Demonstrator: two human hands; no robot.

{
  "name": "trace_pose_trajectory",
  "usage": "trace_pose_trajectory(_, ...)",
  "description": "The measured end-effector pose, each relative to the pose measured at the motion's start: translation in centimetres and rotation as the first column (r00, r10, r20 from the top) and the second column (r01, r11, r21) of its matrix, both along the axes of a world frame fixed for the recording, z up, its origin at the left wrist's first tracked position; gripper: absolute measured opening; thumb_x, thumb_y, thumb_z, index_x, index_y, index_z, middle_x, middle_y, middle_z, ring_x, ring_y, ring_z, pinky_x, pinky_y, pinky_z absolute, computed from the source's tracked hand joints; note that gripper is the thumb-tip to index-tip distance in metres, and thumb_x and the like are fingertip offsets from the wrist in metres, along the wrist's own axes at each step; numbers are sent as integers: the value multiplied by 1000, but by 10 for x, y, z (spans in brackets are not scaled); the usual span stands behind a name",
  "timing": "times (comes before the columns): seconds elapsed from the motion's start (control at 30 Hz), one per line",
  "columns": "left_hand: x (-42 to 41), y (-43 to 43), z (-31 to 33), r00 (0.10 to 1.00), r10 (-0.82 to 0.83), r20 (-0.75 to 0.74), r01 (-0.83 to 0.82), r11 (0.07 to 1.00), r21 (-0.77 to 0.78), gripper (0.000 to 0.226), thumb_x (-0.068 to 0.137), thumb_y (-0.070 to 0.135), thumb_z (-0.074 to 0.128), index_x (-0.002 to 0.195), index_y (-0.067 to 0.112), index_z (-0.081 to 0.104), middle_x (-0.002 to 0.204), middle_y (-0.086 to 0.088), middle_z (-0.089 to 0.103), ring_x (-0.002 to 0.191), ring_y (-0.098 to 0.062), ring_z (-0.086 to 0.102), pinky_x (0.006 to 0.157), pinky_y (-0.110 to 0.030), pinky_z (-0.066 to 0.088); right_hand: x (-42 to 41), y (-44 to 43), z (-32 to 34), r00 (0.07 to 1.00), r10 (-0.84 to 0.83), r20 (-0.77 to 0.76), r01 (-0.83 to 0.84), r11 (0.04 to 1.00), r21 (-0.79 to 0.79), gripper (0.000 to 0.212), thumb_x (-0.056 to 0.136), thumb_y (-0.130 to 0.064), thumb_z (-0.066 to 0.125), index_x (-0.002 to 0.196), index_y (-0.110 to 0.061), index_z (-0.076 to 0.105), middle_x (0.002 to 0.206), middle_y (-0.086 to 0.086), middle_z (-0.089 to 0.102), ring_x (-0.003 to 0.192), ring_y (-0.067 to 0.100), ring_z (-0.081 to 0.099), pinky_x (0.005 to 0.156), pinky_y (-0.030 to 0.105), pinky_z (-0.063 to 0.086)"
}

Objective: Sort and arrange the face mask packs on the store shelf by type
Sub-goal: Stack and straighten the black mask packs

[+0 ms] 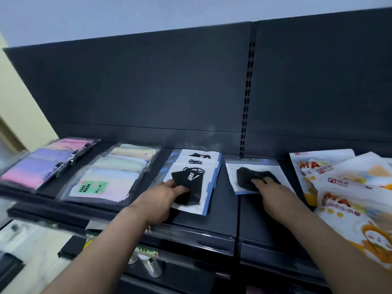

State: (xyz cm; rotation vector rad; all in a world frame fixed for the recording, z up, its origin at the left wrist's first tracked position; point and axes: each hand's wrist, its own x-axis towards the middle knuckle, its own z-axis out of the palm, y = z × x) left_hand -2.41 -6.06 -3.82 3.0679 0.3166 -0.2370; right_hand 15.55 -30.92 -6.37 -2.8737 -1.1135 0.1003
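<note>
On the dark shelf [224,217] lie rows of mask packs. A stack of black-mask packs with white logos [197,172] sits in the middle; my left hand [163,198] rests on its front pack, fingers on the black mask. To its right a single clear pack with a plain black mask [248,172] lies alone, and my right hand [273,194] presses down on it. Pink and purple packs [40,164] lie far left, pastel "FACE MASK" packs [112,172] beside them. White and orange cartoon packs [347,187] are piled at the right.
The black back panel [148,88] rises behind the shelf, with a slotted upright [247,98] between two bays. Below the shelf edge hang small metal items [148,264]. Lower left shows a pale counter [34,251]. A bare strip of shelf runs along the front edge.
</note>
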Motion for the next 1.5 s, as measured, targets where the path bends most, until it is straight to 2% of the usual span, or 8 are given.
trace_pose_trajectory(0.37,-1,19,2,963,221,156,-145,908,-392,52,94,18,48,144,31,42,135,-7,52,123,-26,50,104,-30,39,-37,32,22,993,-56,104,-21,788,615,69,80,21,40,137,-16,49,139,13,51,135,31,41,116,45,26)
trace_pose_trajectory(0.5,-2,37,26,693,718,-54,13,-87,-996,35,97,48,46,118,22,56,114,-11,64,97,-30,64,86,-46,55,-65,69,26,943,304,138,-327,765,555,86,68,30,35,138,-18,47,146,-2,41,144,17,16,119,39,8)
trace_pose_trajectory(0.57,-5,51,26,650,756,-74,112,-192,-975,45,90,38,64,126,16,50,120,-17,61,94,-30,64,81,-47,56,-72,86,21,923,361,133,-381,808,450,91,68,27,34,140,-27,44,149,-8,35,144,9,6,119,33,0)
trace_pose_trajectory(0.8,-37,63,-5,854,508,115,-447,828,-338,54,70,40,76,115,18,54,109,-2,66,97,-25,64,75,-33,51,-89,95,10,988,100,-121,-70,970,234,78,82,14,34,137,-40,45,157,-4,22,148,19,6,120,38,5)
trace_pose_trajectory(0.87,-40,65,-1,891,453,37,-436,875,-209,52,70,47,74,112,22,55,110,1,65,100,-22,61,72,-28,44,-102,107,13,967,-7,-255,116,903,414,44,97,-13,42,138,-31,46,154,2,32,145,20,21,116,30,17)
trace_pose_trajectory(1.0,-35,77,8,936,352,22,-349,933,-89,70,70,57,73,125,21,49,121,-1,62,109,-22,57,80,-29,44,-126,122,8,914,-151,-375,251,939,233,89,77,-62,61,149,-32,19,158,4,15,145,21,18,112,34,27)
trace_pose_trajectory(1.13,-15,87,-6,951,305,54,-244,847,-473,117,68,60,75,153,18,7,156,-6,26,141,-27,30,111,-40,33,-135,128,10,916,-209,-342,264,957,123,103,73,-53,71,151,-33,8,159,6,5,143,31,13,114,38,25)
trace_pose_trajectory(1.5,21,55,-25,950,299,93,-211,831,-515,78,72,46,76,135,16,41,141,-11,32,129,-35,30,102,-40,37,-116,118,14,853,-284,-439,357,930,92,111,68,-41,81,152,-31,9,160,9,3,146,28,5,116,38,22)
